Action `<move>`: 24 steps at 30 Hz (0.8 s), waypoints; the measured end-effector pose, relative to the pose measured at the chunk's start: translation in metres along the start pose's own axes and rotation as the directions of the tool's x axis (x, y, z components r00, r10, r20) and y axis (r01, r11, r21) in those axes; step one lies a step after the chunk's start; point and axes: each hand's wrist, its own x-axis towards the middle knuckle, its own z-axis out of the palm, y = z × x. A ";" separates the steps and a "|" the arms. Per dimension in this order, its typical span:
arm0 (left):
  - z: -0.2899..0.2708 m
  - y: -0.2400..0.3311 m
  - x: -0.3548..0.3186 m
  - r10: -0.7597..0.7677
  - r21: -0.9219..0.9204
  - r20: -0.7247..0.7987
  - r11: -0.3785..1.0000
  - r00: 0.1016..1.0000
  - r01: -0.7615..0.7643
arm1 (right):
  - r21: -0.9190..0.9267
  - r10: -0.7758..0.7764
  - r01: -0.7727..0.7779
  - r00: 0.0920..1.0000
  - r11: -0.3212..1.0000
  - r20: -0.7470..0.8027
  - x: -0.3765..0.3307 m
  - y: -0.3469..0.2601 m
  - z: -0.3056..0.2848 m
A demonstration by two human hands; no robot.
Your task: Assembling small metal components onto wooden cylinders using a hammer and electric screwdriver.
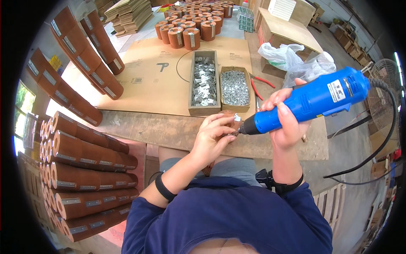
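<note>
My right hand [284, 118] grips a blue corded electric screwdriver [313, 99], held nearly level with its tip pointing left. The tip meets a small brown cylindrical piece [231, 119] with a metal clip, which my left hand [213, 137] holds over the front edge of the wooden workbench [169, 131]. My fingers hide most of the brown piece. Just behind my hands stand two open boxes: one with metal clips [204, 82], one with screws [235, 88].
Long stacked rows of brown cylinders [84, 169] lie at my left and on the bench's far left [80, 55]. Upright brown cylinders [190, 25] stand at the back. Red-handled pliers [258, 86], clear plastic bags [296, 61], a fan [380, 93] and the tool's black cable [380, 148] are to the right.
</note>
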 end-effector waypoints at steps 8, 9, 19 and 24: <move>0.009 -0.007 -0.011 -0.050 0.177 0.059 0.984 0.997 0.039 | -0.337 -0.003 0.044 0.993 0.941 0.122 0.003 0.019 0.000; 0.010 -0.007 -0.012 -0.052 0.177 0.056 0.983 0.997 0.041 | -0.335 -0.001 0.043 0.992 0.941 0.124 0.002 0.020 0.000; 0.012 -0.012 -0.016 -0.089 0.192 0.084 0.979 0.993 0.071 | -0.369 0.052 0.012 0.985 0.930 0.163 -0.002 0.027 0.004; 0.014 -0.017 -0.017 -0.087 0.209 0.088 0.976 0.992 0.067 | -0.353 0.070 0.003 0.979 0.936 0.194 -0.003 0.029 0.005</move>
